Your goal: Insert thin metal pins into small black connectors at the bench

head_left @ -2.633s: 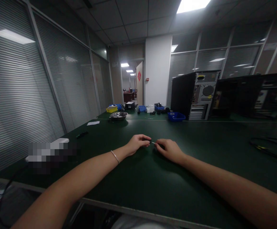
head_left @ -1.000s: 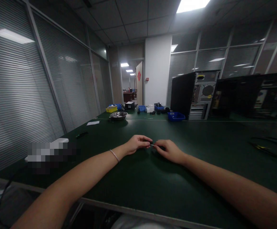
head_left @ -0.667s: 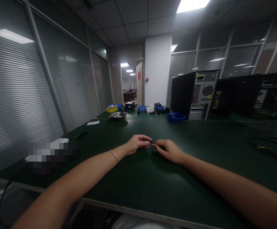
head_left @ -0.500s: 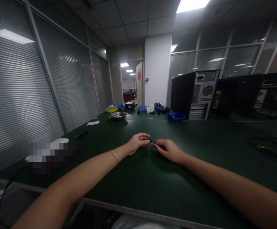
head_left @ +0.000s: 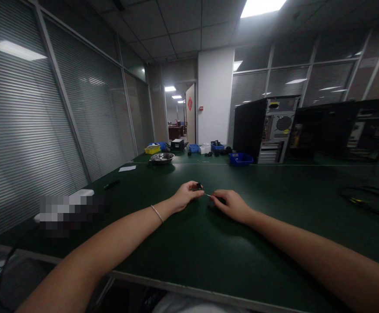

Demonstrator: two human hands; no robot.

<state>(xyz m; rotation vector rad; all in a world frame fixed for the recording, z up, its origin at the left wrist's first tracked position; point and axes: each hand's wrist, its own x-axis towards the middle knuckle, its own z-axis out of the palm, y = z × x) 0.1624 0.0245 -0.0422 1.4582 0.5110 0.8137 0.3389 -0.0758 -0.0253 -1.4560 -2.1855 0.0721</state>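
Over the middle of the green table (head_left: 189, 243), my left hand (head_left: 187, 195) is closed on a small black part (head_left: 199, 186), whose kind is too small to make out. My right hand (head_left: 230, 204) pinches a thin, shiny metal rod (head_left: 208, 195). The rod's left end reaches my left fingertips; I cannot tell whether it touches the black part. My right fingers hide its other end. A light bracelet (head_left: 157, 213) circles my left wrist.
A metal bowl (head_left: 162, 158) and a blue bin (head_left: 240, 159) stand farther back. A black computer tower (head_left: 249, 130) rises at back right. Black cables (head_left: 368, 202) lie on the right. At left are a white blurred object (head_left: 81, 194) and a dark slim item (head_left: 112, 184).
My left fingers have turned the small black part, which now sits higher and shows more. The right hand has hardly moved and still pinches the thin rod.
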